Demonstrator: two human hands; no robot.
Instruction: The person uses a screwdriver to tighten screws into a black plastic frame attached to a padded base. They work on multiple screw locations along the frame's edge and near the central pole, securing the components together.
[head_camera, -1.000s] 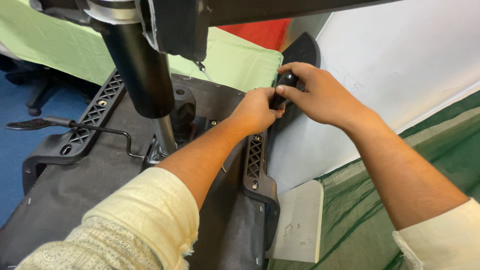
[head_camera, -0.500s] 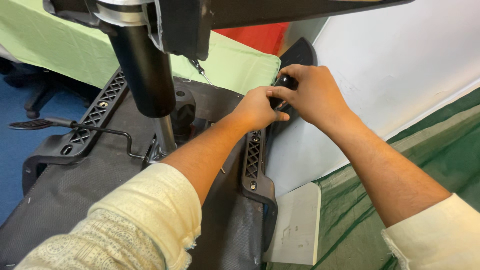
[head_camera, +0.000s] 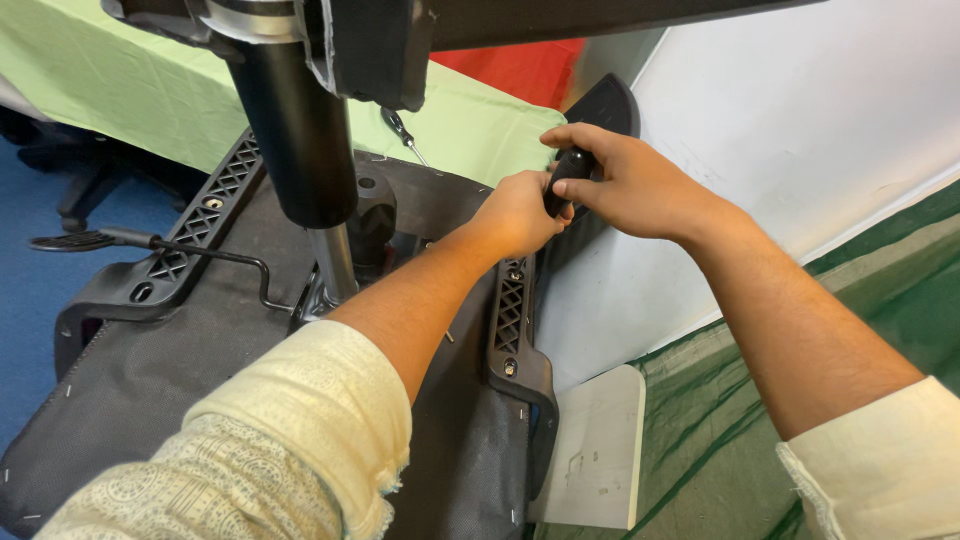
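Scene: I look down on an upturned office chair seat, its dark fabric underside filling the lower left of the frame, with the black gas column rising toward me at upper left.

Left hand: my left hand sits just right of centre, fingers curled shut around the lower end of a small black handle.

Right hand: my right hand comes in from the lower right and closes over the same handle from above, thumb and fingers wrapped on its top; the two hands touch.

Handle: it stands at upper centre, at the top end of the right-hand armrest bracket, mostly hidden by my fingers, so I cannot tell what kind of tool or knob it is.

Bracket: a black latticed plastic bar runs down the seat's right edge from my hands toward bottom centre; a matching bracket lies along the left edge.

Lever: a thin bent metal lever with a flat paddle end reaches out at centre left.

Surroundings: a light green cloth covers the worktop across the top left, a white wall fills the upper right, a dark green cloth lies at lower right, and a white board leans beside the seat at bottom centre.
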